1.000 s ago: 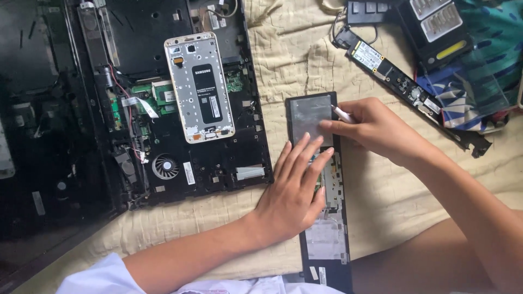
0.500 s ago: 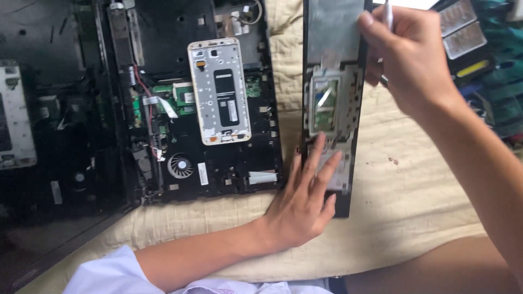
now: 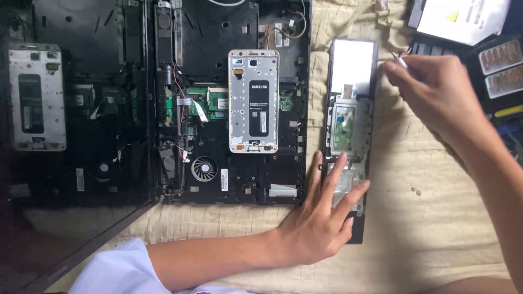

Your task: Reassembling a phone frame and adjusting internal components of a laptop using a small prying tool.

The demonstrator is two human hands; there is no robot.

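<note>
The left hand (image 3: 321, 220) lies flat, fingers spread wide, pressing down the near end of a long, narrow black panel (image 3: 350, 65) that rests on the beige cloth (image 3: 425, 218) just right of the opened laptop base (image 3: 229, 109). The panel carries a small green circuit board (image 3: 345, 126) in its middle and a pale glossy patch at the far end. The right hand (image 3: 436, 92) hovers beside that far end, off the panel, fingers pinched narrow around a thin metal tool (image 3: 402, 59) (a small screwdriver or tweezers, though only its tip shows and I cannot tell which).

The panel looks light and thin, fairly stiff along its length but likely to flex or twist if lifted by one end. Its plastic edges are the safe place to take hold; the green board and any ribbon connector on it seem fragile and best left untouched. A flat palm holds it well, since smooth plastic may slide on cloth.

A phone frame (image 3: 253, 100) with a gold rim lies on the laptop base, well apart from both hands.
</note>
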